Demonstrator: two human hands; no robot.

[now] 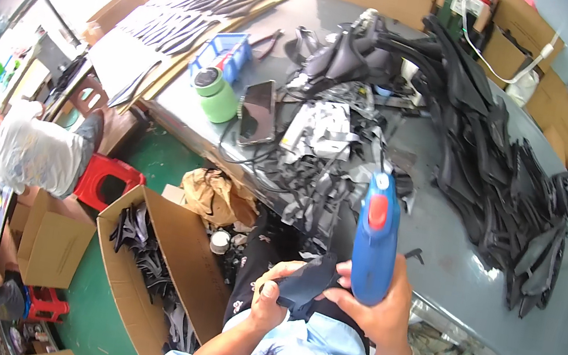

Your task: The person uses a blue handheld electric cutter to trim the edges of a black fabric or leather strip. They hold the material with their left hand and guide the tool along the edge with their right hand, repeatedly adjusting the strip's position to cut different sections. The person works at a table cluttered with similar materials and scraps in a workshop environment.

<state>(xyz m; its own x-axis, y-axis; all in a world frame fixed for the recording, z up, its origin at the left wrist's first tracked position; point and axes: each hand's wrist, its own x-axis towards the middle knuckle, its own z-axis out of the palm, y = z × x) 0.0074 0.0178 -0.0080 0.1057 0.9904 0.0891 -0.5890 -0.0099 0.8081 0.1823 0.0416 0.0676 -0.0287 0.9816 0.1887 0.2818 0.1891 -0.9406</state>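
In front of my body, my left hand [270,300] is closed on a dark, curved moulded piece [308,282], the thumb lying along its near side. My right hand [385,314] grips a blue handheld tool with a red button [375,248]; the tool points away from me, toward the table, and hides part of the hand. Its fingertips come close to the piece's right end; whether they touch it I cannot tell. Just beyond the hands, grey and black scraps [307,192] are heaped on the grey table [481,290].
Black moulded pieces [481,149] pile along the table's right side. A green bottle [215,96], a phone [258,112] and a blue basket [230,50] stand at left. A carton [177,265] holding dark pieces is beside my left arm. Other people [43,150] sit farther left.
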